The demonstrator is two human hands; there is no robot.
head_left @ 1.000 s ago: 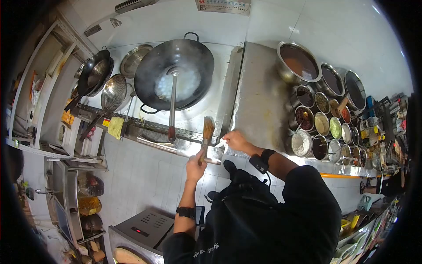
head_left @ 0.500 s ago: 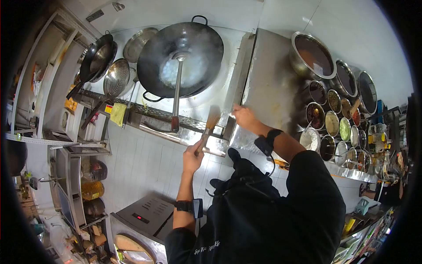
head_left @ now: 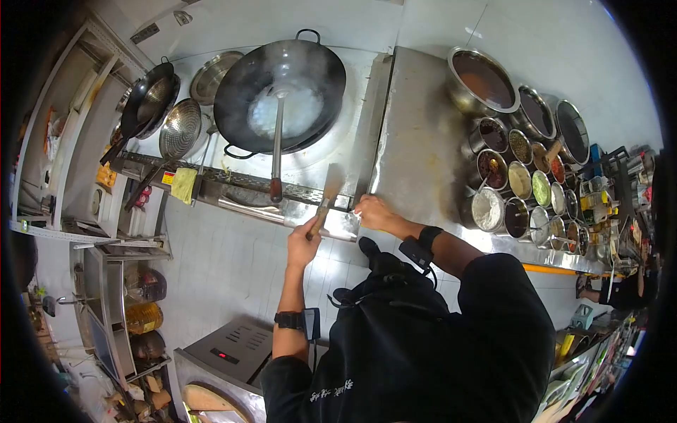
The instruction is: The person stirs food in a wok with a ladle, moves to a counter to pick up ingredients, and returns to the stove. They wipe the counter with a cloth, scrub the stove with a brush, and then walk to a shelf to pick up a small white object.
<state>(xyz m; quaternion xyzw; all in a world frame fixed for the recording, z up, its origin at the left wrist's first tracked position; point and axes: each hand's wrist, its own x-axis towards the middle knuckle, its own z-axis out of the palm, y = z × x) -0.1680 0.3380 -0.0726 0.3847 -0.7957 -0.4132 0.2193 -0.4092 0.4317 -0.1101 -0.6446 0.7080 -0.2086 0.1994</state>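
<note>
My left hand (head_left: pixel 303 244) grips the wooden handle of a bamboo wok brush (head_left: pixel 324 197), whose bristles point up over the front edge of the stove (head_left: pixel 331 151). My right hand (head_left: pixel 374 211) rests on the front left corner of the steel counter (head_left: pixel 416 155), fingers curled; whether it holds a cloth I cannot tell. A large black wok (head_left: pixel 282 88) with steaming water sits on the stove, and a ladle (head_left: pixel 276 148) lies in it, its handle toward me.
Several steel seasoning pots (head_left: pixel 522 183) crowd the counter's right side, with bigger bowls (head_left: pixel 483 81) behind. A second wok (head_left: pixel 148 106), a strainer (head_left: pixel 180 130) and a yellow cloth (head_left: pixel 185 185) lie left of the stove. Shelves stand at the left, an appliance (head_left: pixel 226 356) below.
My right hand has slid back along the counter's left edge toward me. The brush has stayed upright at the stove's front edge and blurs slightly now.
</note>
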